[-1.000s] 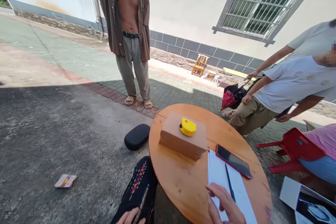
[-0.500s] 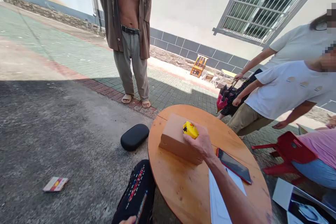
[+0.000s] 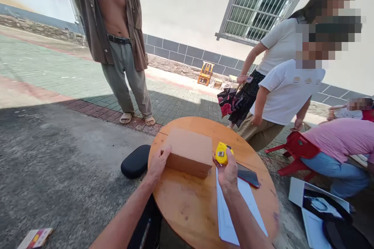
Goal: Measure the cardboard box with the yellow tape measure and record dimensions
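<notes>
A brown cardboard box (image 3: 187, 148) lies on the round wooden table (image 3: 187, 202). My left hand (image 3: 157, 163) grips its left end, thumb at the near top edge, the other fingers partly hidden. Just off the box's right end, my right hand (image 3: 228, 173) holds a yellow tape measure (image 3: 222, 153) above the table. No pulled-out blade shows on it. Under my right forearm lie white paper sheets (image 3: 224, 218), and beside them a dark phone or tablet with a red edge (image 3: 248, 175).
A black oval case (image 3: 134, 161) sits on the ground left of the table. One person (image 3: 119, 58) stands across from me, two others (image 3: 292, 93) at the right. Someone in pink sits on a red plastic chair (image 3: 300, 146) near an open white box (image 3: 296, 190).
My left hand has come up from my lap to the box's left end. My right hand has carried the tape measure from over the box to beyond its right end. The view has shifted.
</notes>
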A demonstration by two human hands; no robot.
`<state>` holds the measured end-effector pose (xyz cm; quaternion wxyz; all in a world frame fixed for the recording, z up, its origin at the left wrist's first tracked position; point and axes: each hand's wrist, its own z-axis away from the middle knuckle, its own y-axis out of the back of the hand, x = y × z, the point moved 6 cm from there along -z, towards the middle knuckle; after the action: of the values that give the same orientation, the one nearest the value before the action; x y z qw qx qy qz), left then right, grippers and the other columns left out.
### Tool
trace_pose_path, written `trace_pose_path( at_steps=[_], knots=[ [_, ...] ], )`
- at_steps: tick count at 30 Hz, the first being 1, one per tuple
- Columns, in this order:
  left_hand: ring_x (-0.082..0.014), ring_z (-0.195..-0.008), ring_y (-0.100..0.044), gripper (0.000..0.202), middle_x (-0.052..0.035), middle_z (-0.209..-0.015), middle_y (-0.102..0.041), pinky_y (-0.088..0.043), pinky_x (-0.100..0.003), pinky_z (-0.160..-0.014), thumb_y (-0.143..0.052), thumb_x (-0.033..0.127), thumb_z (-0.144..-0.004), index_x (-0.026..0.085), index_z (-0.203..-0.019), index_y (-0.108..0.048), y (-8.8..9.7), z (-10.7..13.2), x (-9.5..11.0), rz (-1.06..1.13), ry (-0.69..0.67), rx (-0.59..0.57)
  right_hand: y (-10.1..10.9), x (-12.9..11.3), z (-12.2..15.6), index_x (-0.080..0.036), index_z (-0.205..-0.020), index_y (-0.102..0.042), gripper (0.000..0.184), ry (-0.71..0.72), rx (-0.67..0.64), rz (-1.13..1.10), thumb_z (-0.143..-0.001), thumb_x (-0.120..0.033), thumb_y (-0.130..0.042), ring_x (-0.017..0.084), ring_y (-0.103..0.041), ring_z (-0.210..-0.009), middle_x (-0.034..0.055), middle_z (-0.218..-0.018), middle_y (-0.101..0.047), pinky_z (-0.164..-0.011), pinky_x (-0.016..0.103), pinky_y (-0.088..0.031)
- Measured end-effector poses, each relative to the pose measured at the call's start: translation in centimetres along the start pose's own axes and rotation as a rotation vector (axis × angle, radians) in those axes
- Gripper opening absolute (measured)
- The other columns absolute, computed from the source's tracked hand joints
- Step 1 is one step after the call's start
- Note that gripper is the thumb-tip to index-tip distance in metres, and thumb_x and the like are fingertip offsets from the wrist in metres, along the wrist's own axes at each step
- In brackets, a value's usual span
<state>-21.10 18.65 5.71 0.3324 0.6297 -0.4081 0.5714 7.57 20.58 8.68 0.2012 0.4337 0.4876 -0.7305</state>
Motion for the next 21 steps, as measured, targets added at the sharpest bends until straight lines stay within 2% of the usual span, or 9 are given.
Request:
trace_pose_path(
  at_steps=[2, 5, 9, 12, 15, 18, 21],
  knots=[
    [-0.0304, -0.109, -0.065, 0.055, -0.0155, -0.112, -0.072, -0.049, -0.042, -0.098, -0.057, 0.053, -0.086, 0.010, -0.119, -0.066, -0.6, 0.6, 0.2, 0.003, 0.016, -0.068, 0.5, 0.3, 0.6, -0.018, -0.095, -0.065, 0.039, -0.015, -0.017, -0.033, -0.066, -0.042, -0.078, 0.016, -0.067, -0.072, -0.0022, -0.082, -0.070, -0.060, 0.028, -0.058],
    [-0.0289, -0.117, -0.061, 0.061, -0.0118, -0.122, -0.069, -0.047, -0.038, -0.103, -0.058, 0.054, -0.085, 0.013, -0.130, -0.058, 0.6, 3.8, -1.0, 0.030, 0.043, -0.107, 2.3, 0.2, 2.3, -0.017, -0.097, -0.067, 0.040, -0.045, -0.054, -0.083, -0.069, -0.044, -0.076, 0.018, -0.069, -0.070, 0.0002, -0.082, -0.072, -0.061, 0.030, -0.059],
    [-0.0273, -0.128, -0.053, 0.066, -0.0101, -0.138, -0.059, -0.043, -0.035, -0.107, -0.064, 0.050, -0.082, 0.016, -0.136, -0.051, 3.6, 9.7, -4.6, 0.012, 0.087, -0.041, 7.0, 0.8, 5.5, -0.018, -0.101, -0.069, 0.037, -0.082, -0.048, -0.126, -0.077, -0.046, -0.071, 0.018, -0.072, -0.075, 0.0012, -0.088, -0.076, -0.065, 0.031, -0.061],
    [-0.0290, -0.126, -0.054, 0.061, -0.0124, -0.133, -0.061, -0.043, -0.038, -0.105, -0.065, 0.049, -0.081, 0.015, -0.131, -0.054, 4.7, 13.0, -6.2, -0.071, 0.094, -0.007, 10.5, 1.9, 7.5, -0.023, -0.103, -0.069, 0.030, -0.092, -0.001, -0.092, -0.081, -0.044, -0.069, 0.017, -0.072, -0.075, -0.0020, -0.090, -0.077, -0.062, 0.028, -0.060],
    [-0.0294, -0.121, -0.057, 0.055, -0.0119, -0.123, -0.066, -0.044, -0.039, -0.101, -0.064, 0.046, -0.080, 0.016, -0.126, -0.056, 4.6, 13.8, -5.8, -0.162, 0.078, -0.002, 11.8, 2.8, 8.6, -0.024, -0.101, -0.070, 0.028, -0.115, 0.063, -0.109, -0.078, -0.041, -0.072, 0.016, -0.070, -0.074, -0.0031, -0.090, -0.077, -0.058, 0.026, -0.058],
    [-0.0289, -0.115, -0.059, 0.054, -0.0113, -0.121, -0.066, -0.046, -0.039, -0.098, -0.061, 0.045, -0.081, 0.016, -0.126, -0.056, 3.7, 13.0, -4.5, -0.211, 0.053, -0.027, 11.1, 2.7, 8.8, -0.022, -0.099, -0.071, 0.030, -0.142, 0.069, -0.159, -0.075, -0.039, -0.074, 0.018, -0.069, -0.071, -0.0014, -0.086, -0.076, -0.059, 0.029, -0.059],
    [-0.0295, -0.116, -0.058, 0.057, -0.0125, -0.123, -0.064, -0.044, -0.041, -0.100, -0.061, 0.046, -0.081, 0.016, -0.129, -0.054, 3.4, 12.4, -3.7, -0.202, 0.052, -0.039, 10.3, 1.4, 9.0, -0.020, -0.099, -0.071, 0.032, -0.164, -0.013, -0.179, -0.077, -0.042, -0.071, 0.021, -0.070, -0.074, 0.0024, -0.085, -0.076, -0.067, 0.038, -0.060]
  ],
)
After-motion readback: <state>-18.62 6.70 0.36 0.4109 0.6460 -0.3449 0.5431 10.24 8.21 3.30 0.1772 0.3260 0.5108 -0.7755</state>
